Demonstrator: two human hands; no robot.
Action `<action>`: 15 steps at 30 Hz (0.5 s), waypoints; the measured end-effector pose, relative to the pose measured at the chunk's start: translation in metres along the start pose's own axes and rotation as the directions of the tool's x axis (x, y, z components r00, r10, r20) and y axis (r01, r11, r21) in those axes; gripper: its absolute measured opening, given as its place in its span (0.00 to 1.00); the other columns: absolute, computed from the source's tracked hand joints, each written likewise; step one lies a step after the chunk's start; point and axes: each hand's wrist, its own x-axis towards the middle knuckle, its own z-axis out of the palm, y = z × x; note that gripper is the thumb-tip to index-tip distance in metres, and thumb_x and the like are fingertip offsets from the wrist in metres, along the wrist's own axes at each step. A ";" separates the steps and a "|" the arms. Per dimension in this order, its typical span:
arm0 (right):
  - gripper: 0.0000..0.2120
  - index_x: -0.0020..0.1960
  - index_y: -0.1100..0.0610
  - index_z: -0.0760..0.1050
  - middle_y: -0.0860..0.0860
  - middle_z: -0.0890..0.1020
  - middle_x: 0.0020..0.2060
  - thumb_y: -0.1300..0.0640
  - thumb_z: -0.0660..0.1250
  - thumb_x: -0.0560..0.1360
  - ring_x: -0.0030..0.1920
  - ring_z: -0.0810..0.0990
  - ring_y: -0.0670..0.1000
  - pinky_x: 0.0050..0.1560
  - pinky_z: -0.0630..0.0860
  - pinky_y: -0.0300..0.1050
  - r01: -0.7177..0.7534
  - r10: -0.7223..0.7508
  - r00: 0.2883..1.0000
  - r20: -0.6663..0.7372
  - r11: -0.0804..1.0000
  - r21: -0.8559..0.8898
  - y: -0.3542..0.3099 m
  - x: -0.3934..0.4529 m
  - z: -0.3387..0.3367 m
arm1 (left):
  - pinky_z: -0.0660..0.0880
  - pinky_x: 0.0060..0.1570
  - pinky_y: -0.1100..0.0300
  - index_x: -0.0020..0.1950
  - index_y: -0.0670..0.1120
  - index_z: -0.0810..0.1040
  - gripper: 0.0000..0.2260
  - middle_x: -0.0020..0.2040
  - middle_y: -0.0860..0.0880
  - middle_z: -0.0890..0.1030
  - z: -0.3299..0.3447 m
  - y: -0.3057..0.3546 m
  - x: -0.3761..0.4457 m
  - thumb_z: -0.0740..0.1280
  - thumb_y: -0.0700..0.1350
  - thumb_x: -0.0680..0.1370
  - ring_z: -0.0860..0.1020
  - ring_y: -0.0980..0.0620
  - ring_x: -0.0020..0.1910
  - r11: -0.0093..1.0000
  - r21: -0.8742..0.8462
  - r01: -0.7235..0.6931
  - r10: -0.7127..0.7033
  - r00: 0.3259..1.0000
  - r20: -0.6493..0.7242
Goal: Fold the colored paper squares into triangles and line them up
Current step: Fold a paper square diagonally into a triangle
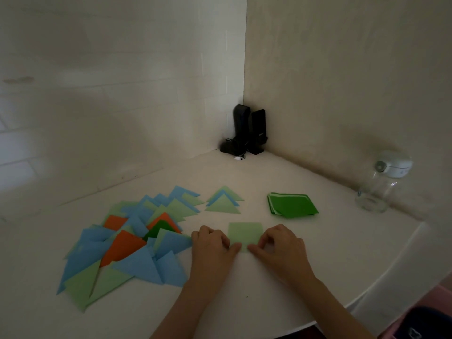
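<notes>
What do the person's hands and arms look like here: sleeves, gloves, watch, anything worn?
Both are bare. The left hand and right hand wear no gloves, and no rings show in this dim frame. Both forearms are uncovered up to the picture's bottom edge: no sleeves, watch, bracelet or markings visible. Nothing is strapped or wired to either arm.

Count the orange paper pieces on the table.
3 visible, all within the pile of folded triangles left of the hands: one orange piece at the upper left, one near the dark green piece, one large in the middle. More may lie hidden under blue ones.
</notes>
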 end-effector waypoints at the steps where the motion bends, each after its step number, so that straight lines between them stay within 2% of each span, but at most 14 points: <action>1: 0.15 0.33 0.42 0.66 0.43 0.72 0.41 0.40 0.71 0.67 0.47 0.73 0.43 0.50 0.64 0.43 -0.001 0.001 1.000 0.016 1.000 0.018 0.000 0.001 -0.001 | 0.54 0.46 0.66 0.38 0.53 0.70 0.11 0.41 0.56 0.65 -0.003 -0.002 0.000 0.70 0.56 0.72 0.62 0.54 0.47 1.000 -0.018 -0.006 0.006 1.000 -0.005; 5: 0.14 0.34 0.43 0.68 0.42 0.74 0.38 0.49 0.75 0.65 0.42 0.73 0.42 0.52 0.71 0.47 -0.026 0.021 0.999 0.037 0.991 0.130 0.001 0.003 -0.006 | 0.59 0.47 0.64 0.34 0.55 0.68 0.13 0.38 0.60 0.64 -0.009 -0.005 0.000 0.72 0.50 0.71 0.63 0.55 0.44 0.997 -0.062 -0.036 0.036 0.999 -0.004; 8: 0.12 0.37 0.44 0.71 0.43 0.75 0.40 0.54 0.74 0.66 0.40 0.72 0.40 0.47 0.70 0.40 -0.048 0.037 0.997 0.062 0.982 0.185 0.001 0.002 -0.011 | 0.65 0.47 0.60 0.32 0.58 0.66 0.17 0.37 0.57 0.70 -0.007 -0.012 0.001 0.74 0.47 0.69 0.69 0.53 0.43 0.990 -0.131 -0.051 0.050 0.999 -0.009; 13: 0.09 0.46 0.45 0.76 0.42 0.74 0.40 0.55 0.72 0.69 0.39 0.73 0.40 0.42 0.66 0.28 -0.020 0.004 0.997 0.075 0.978 0.209 0.001 -0.002 -0.017 | 0.63 0.40 0.63 0.36 0.51 0.77 0.08 0.36 0.57 0.69 -0.007 -0.011 0.002 0.73 0.40 0.69 0.71 0.52 0.39 0.985 -0.137 -0.102 0.100 0.995 -0.019; 15: 0.08 0.48 0.44 0.78 0.41 0.75 0.36 0.54 0.71 0.71 0.35 0.73 0.40 0.39 0.66 0.27 -0.042 0.022 0.996 0.084 0.968 0.247 -0.002 -0.003 -0.020 | 0.64 0.37 0.65 0.37 0.50 0.80 0.09 0.35 0.57 0.68 -0.006 -0.009 0.004 0.69 0.35 0.70 0.72 0.52 0.38 0.985 -0.133 -0.115 0.116 0.993 0.001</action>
